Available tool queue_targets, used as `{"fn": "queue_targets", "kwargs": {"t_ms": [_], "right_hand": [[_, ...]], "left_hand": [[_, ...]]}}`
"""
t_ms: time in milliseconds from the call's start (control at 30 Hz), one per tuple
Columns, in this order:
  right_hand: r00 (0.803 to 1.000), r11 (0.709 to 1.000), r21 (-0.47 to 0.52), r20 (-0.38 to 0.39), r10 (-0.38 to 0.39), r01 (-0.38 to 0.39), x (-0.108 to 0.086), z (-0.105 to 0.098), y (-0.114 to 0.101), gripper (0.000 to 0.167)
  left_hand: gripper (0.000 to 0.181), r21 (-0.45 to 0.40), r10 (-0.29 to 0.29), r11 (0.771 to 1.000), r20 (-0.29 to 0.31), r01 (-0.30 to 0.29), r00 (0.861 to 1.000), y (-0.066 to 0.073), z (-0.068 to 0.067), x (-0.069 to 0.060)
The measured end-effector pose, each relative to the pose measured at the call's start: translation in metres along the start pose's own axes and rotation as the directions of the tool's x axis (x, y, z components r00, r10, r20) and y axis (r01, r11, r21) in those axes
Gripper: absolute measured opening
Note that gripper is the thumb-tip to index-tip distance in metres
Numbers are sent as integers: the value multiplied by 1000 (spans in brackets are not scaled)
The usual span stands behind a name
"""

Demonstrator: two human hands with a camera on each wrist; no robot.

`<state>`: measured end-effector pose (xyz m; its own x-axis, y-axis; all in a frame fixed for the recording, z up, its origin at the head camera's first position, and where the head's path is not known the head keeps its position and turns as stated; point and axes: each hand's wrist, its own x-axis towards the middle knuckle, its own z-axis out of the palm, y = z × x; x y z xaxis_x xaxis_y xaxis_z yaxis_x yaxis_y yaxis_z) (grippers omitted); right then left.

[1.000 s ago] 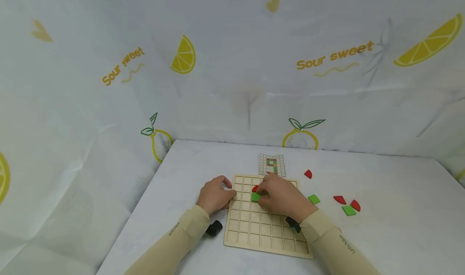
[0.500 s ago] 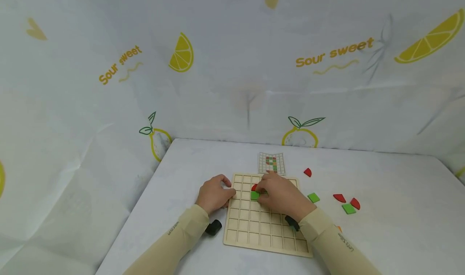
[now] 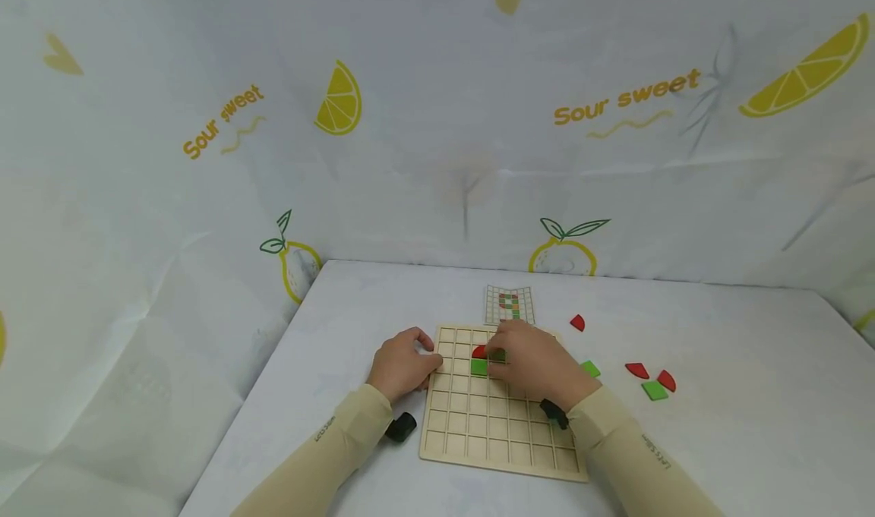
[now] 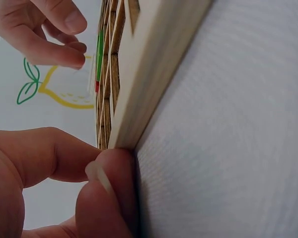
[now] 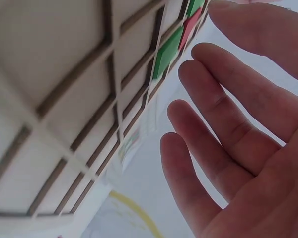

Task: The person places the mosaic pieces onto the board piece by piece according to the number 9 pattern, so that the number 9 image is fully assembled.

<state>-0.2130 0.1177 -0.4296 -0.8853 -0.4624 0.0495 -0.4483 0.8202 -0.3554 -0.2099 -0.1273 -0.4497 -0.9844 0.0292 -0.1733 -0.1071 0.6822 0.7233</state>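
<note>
The wooden grid board point(image 3: 478, 427) lies on the table. At its left edge, my left hand point(image 3: 402, 365) grips the rim with bent fingers; the left wrist view shows fingertips point(image 4: 120, 171) against the board's side. Over the upper middle of the board is my right hand point(image 3: 536, 357), its fingers point(image 5: 216, 106) gently bent and apart, with nothing seen held. Beside its fingertips, a red quarter-round piece point(image 3: 478, 351) and a green square tile point(image 3: 478, 367) sit in neighbouring cells. Another green tile point(image 3: 500, 355) shows partly between thumb and forefinger. The hand hides other cells.
A printed pattern card point(image 3: 494, 304) lies behind the board. To the right are loose red pieces point(image 3: 577, 323) and green tiles point(image 3: 654, 390), one green tile point(image 3: 591, 369) partly covered by the right hand. A black object point(image 3: 402, 427) is by the left wrist, another point(image 3: 554, 414) by the right.
My right hand has shifted slightly to the right, and more of the green tile between its thumb and forefinger shows. The orange piece by the right sleeve is now hidden. The left hand stays put.
</note>
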Motion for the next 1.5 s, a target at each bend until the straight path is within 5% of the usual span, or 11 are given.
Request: {"fn": "queue_targets", "kwargs": {"t_ms": [367,667,1133,1500], "right_hand": [[985,981,83,6,174,-174,-12,-30,59,24],[969,970,38,-59,241,-239,-23,-53,108,25],[950,951,29,-49,308,-307,-18,-49,130,37],[961,963,1,-64,270,-270,-15,-42,138,25]], "left_hand": [[19,11,-14,1000,0,14,1000,-3,4,2],[20,8,-17,1000,-2,17,1000,-6,3,1],[20,4,-15,1000,1,15,1000,-4,3,0],[19,9,-7,1000,-5,7,1000,-1,2,1]]}}
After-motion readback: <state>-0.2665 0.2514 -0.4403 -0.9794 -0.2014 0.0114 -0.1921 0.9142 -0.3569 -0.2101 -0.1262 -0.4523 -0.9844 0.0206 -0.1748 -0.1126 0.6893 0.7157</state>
